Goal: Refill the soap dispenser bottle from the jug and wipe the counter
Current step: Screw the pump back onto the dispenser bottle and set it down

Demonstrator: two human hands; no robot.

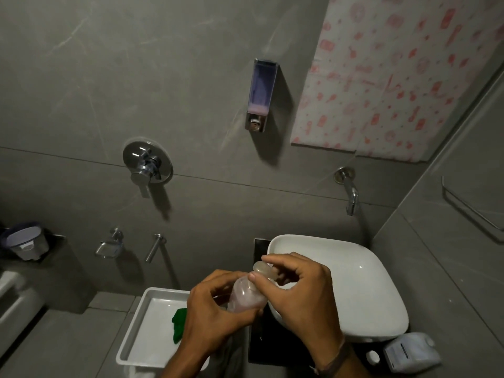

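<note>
A small clear soap bottle (246,296) with pinkish liquid is held over the edge of the white basin (362,285). My left hand (215,315) wraps around its body from the left. My right hand (305,293) pinches the translucent pump cap (263,268) at the bottle's top with thumb and fingers. A white jug (411,353) lies on the dark counter (259,347) at the lower right, its cap (372,357) facing left. A green cloth (178,324) lies in a white tray (136,331), partly hidden by my left hand.
A wall-mounted soap dispenser (262,95) hangs above, with a little pink liquid at its bottom. A tap (349,190) sticks out over the basin. A chrome mixer valve (147,165) and other wall fittings are on the left. A towel rail (471,205) is at the right.
</note>
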